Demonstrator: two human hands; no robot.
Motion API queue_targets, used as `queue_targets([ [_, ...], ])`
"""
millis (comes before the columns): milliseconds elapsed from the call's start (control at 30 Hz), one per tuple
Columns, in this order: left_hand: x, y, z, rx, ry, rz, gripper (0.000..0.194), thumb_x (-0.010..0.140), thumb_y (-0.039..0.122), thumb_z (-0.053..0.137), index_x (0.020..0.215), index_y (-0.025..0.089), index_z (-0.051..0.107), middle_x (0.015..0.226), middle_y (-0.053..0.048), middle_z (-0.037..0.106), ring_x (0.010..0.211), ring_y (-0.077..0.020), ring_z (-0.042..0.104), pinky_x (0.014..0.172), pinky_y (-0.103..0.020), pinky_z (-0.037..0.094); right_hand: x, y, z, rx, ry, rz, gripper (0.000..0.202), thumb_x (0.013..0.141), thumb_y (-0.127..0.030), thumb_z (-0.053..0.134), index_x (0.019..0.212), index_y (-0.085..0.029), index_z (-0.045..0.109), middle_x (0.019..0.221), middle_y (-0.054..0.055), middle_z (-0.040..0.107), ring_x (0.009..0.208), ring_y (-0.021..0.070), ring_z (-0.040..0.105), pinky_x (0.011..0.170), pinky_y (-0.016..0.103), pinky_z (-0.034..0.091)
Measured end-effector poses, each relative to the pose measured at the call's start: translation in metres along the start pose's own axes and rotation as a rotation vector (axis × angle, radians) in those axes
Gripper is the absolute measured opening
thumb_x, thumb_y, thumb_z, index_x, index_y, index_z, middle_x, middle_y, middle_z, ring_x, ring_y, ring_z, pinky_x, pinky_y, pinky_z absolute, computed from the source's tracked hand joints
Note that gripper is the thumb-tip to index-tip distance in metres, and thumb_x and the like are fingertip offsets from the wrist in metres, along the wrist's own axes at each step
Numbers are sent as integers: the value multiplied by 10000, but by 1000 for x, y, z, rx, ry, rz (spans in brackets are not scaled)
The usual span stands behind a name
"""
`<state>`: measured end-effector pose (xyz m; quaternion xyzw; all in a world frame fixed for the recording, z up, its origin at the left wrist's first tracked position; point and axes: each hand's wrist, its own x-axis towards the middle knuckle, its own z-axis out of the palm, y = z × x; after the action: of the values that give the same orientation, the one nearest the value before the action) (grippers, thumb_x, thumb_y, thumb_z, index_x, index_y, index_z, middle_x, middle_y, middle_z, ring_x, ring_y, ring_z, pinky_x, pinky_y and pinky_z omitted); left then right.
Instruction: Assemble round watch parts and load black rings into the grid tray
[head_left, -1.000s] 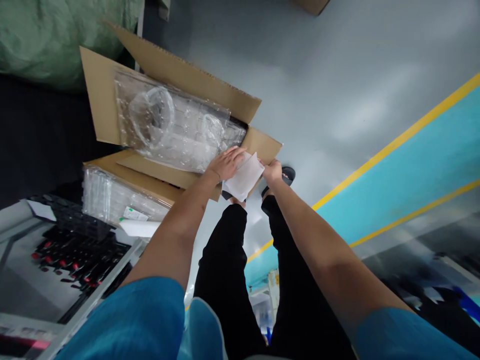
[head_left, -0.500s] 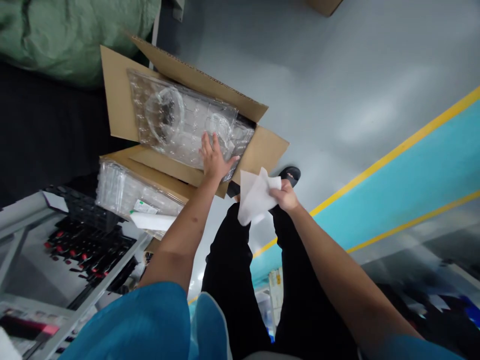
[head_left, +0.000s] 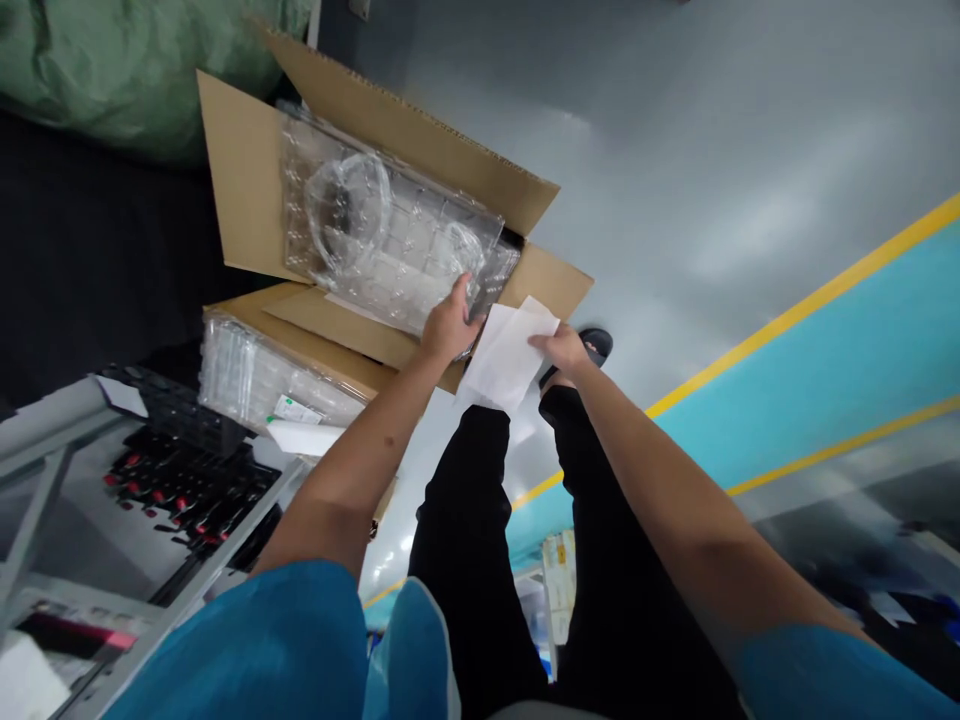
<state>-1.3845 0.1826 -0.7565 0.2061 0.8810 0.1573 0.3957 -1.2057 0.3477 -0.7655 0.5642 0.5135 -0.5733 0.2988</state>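
My left hand [head_left: 450, 322] is at the near right edge of a clear plastic tray [head_left: 382, 235], its fingers curled at that edge and partly hidden. The tray lies tilted in the mouth of an open cardboard box [head_left: 420, 130], with more clear trays [head_left: 501, 268] under its right end. In my right hand [head_left: 564, 350] are thin white sheets [head_left: 504, 362], pinched at their right edge between thumb and fingers. These sheets hang just right of my left hand, over the box's near right corner.
A second cardboard box [head_left: 285, 305] with clear plastic packs [head_left: 251, 365] stands beside the first. At lower left is a metal rack [head_left: 180, 610] near red-and-black items [head_left: 176, 500]. A green bag [head_left: 142, 80] lies at upper left. Yellow lines [head_left: 795, 308] edge a turquoise floor strip.
My left hand has gone from spread on the tray to curled at its edge. The tray has shifted slightly right in the box. The white sheets have moved up and hang flatter.
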Motion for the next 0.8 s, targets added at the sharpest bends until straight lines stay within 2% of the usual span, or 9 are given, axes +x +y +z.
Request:
queue_targets([
  [133, 6, -1, -9, 49, 97, 24, 261, 836, 340, 803, 1071, 304, 695, 1112, -64, 641, 1119, -282, 667, 1007, -426, 556, 4, 1, -3, -30, 28, 19, 191, 639, -199, 711, 829, -182, 721, 881, 79, 776, 962, 320, 725, 963, 484, 587],
  [233, 4, 8, -8, 78, 56, 101, 56, 911, 304, 709, 938, 265, 680, 1070, -82, 657, 1128, -272, 643, 1061, -437, 527, 5, 1, -4, 11, 13, 18, 207, 626, -195, 707, 832, -184, 719, 891, 78, 777, 957, 320, 722, 960, 489, 587],
  [333, -4, 18, -3, 92, -14, 129, 119, 964, 250, 612, 847, 239, 631, 968, -77, 677, 1036, -253, 657, 1006, -412, 547, 3, 1, -2, 36, 18, 45, 176, 630, -191, 687, 804, -190, 716, 873, 76, 771, 928, 321, 727, 944, 489, 591],
  [400, -6, 21, -2, 79, 18, 102, 72, 965, 283, 640, 910, 236, 629, 1021, -78, 681, 1061, -254, 659, 1005, -405, 553, 2, 2, -2, 52, 23, 48, 158, 630, -188, 685, 785, -197, 713, 859, 70, 771, 914, 318, 728, 932, 480, 595],
  [433, -6, 20, -2, 75, 60, 77, 112, 948, 327, 687, 978, 235, 631, 1087, -87, 676, 1114, -267, 651, 1030, -415, 548, 2, 3, -2, 58, 25, 43, 160, 627, -186, 693, 785, -198, 713, 855, 68, 771, 912, 317, 728, 930, 475, 597],
  [500, -2, 16, -2, 76, 133, 17, 361, 886, 429, 784, 1128, 225, 611, 1243, -124, 631, 1226, -313, 623, 1080, -449, 532, 3, 4, -2, 59, 34, 35, 178, 617, -187, 715, 795, -193, 716, 848, 66, 770, 914, 316, 726, 932, 475, 595],
  [567, 2, 12, -2, 74, 125, -31, 502, 856, 490, 813, 1203, 206, 588, 1354, -161, 560, 1250, -350, 629, 1088, -470, 536, 4, 5, -3, 53, 46, 28, 208, 615, -191, 726, 823, -181, 725, 857, 69, 770, 926, 316, 725, 942, 482, 589],
  [667, 2, 14, 0, 49, 58, -80, 389, 919, 451, 753, 1175, 201, 600, 1405, -163, 507, 1127, -326, 706, 1026, -458, 579, 4, 4, -3, 45, 47, 34, 222, 624, -190, 717, 844, -167, 736, 881, 78, 772, 944, 316, 727, 952, 486, 583],
  [800, -9, 33, -1, 69, 1, -144, 259, 928, 285, 747, 1137, 212, 614, 1437, -153, 484, 1024, -289, 734, 990, -450, 584, 3, -1, -4, 42, 18, 61, 196, 639, -177, 710, 832, -168, 744, 903, 82, 779, 947, 315, 729, 958, 476, 577],
])
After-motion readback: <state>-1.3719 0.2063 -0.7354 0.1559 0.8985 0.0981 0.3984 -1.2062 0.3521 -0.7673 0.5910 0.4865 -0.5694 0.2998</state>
